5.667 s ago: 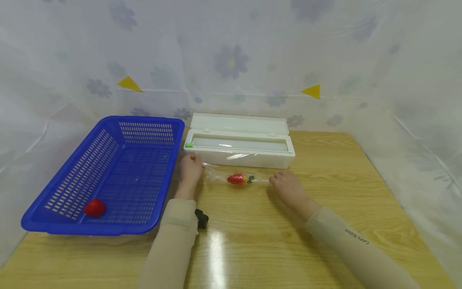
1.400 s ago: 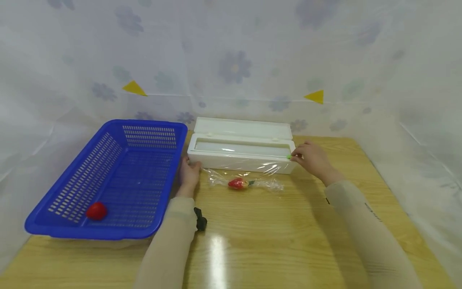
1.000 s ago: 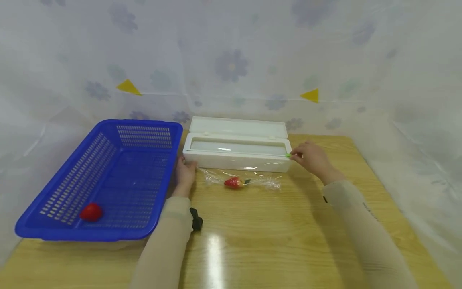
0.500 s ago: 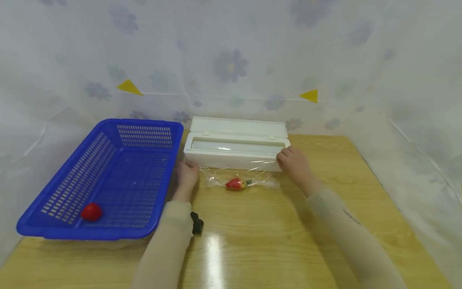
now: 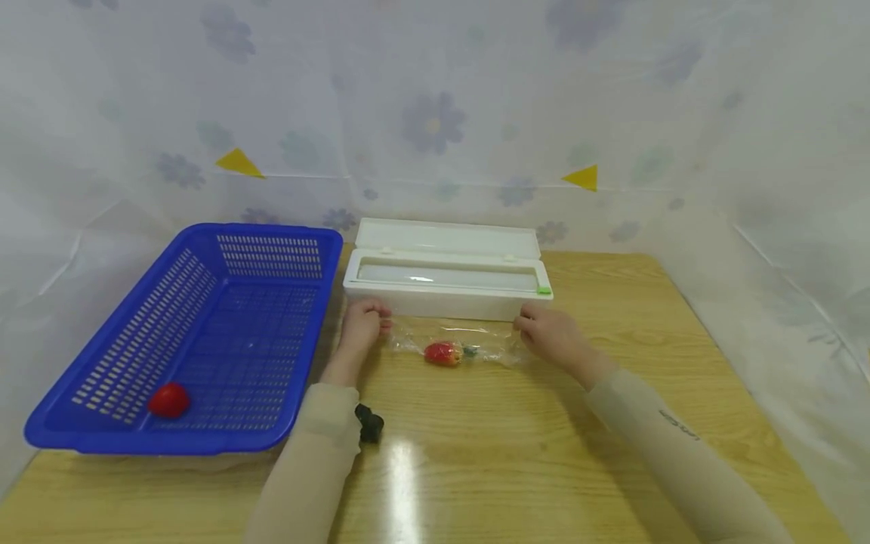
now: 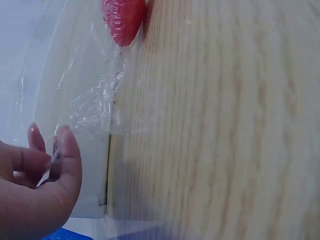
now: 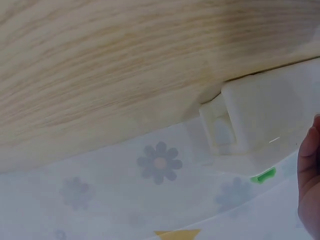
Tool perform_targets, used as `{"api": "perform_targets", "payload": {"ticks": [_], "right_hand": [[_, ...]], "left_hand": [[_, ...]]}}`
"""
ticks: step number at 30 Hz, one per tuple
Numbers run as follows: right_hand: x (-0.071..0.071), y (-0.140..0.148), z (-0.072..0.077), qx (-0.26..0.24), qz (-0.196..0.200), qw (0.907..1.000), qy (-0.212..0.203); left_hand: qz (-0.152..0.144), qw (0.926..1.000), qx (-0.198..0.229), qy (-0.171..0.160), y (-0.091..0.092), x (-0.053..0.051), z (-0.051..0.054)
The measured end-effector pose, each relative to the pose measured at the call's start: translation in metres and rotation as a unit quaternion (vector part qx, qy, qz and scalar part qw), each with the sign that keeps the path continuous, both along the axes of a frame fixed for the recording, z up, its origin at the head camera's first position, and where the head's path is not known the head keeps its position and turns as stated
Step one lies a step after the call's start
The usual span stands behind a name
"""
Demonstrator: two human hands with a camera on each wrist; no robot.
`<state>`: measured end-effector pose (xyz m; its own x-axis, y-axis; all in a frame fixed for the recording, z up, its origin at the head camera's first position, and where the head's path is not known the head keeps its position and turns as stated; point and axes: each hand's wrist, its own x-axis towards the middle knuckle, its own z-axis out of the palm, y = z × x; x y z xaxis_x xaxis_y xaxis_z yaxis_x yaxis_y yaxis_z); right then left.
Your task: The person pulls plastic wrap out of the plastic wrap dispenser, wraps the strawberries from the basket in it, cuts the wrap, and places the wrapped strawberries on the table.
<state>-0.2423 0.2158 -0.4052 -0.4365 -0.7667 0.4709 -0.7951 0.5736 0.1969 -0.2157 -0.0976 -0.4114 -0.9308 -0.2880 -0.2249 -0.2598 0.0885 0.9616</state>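
Observation:
A red strawberry (image 5: 443, 353) with a green top lies wrapped in clear plastic wrap (image 5: 408, 337) on the table, in front of the dispenser. My left hand (image 5: 362, 326) pinches the wrap's left end; in the left wrist view its thumb and fingers are bent together beside the crumpled film. At the other end, my right hand (image 5: 552, 336) pinches the wrap's upper right edge between thumb and fingers. Just behind stands a white plastic wrap dispenser (image 5: 448, 304), its lid (image 5: 447, 239) raised. Its green slide cutter (image 5: 544, 290) sits at the right end.
On the left stands a blue basket (image 5: 319, 332) with a red round fruit (image 5: 168, 400) inside. The wooden table (image 5: 489, 453) extends in front and to the right. A flowered curtain (image 5: 435, 91) with yellow triangle markers hangs behind.
The green cutter went from the left end to the right end, then my right hand left it for the wrap. The film has come away from the dispenser, and my left hand moved onto it.

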Motion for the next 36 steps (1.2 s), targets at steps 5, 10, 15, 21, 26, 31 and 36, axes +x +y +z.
{"api": "perform_targets", "payload": {"ticks": [5,10,15,21,26,31,36], "right_hand": [[0.005,0.001,-0.004,0.023,0.021,0.9994,-0.013],[0.011,0.0,-0.006,0.039,0.013,0.9988,-0.027],[0.015,-0.005,-0.005,0.04,-0.014,0.9982,-0.042],[0.019,-0.02,0.002,0.065,-0.128,0.982,-0.123],[0.018,-0.047,0.013,0.019,-0.143,0.9483,-0.283],[0.02,-0.066,0.013,0.074,-0.051,0.9575,-0.274],[0.028,-0.067,0.003,0.087,-0.009,0.9835,-0.159]], "left_hand": [[-0.058,0.9874,-0.131,-0.068,0.001,0.007,0.007],[-0.139,0.9065,-0.394,-0.064,0.012,0.016,0.015],[-0.215,0.8462,-0.487,0.009,0.033,0.019,0.025],[-0.305,0.8058,-0.505,0.046,0.047,0.02,0.02],[-0.304,0.8189,-0.486,0.036,0.047,0.022,0.011],[-0.308,0.8148,-0.489,0.046,0.049,0.021,0.01],[-0.305,0.8199,-0.483,0.042,0.05,0.022,0.011]]}}
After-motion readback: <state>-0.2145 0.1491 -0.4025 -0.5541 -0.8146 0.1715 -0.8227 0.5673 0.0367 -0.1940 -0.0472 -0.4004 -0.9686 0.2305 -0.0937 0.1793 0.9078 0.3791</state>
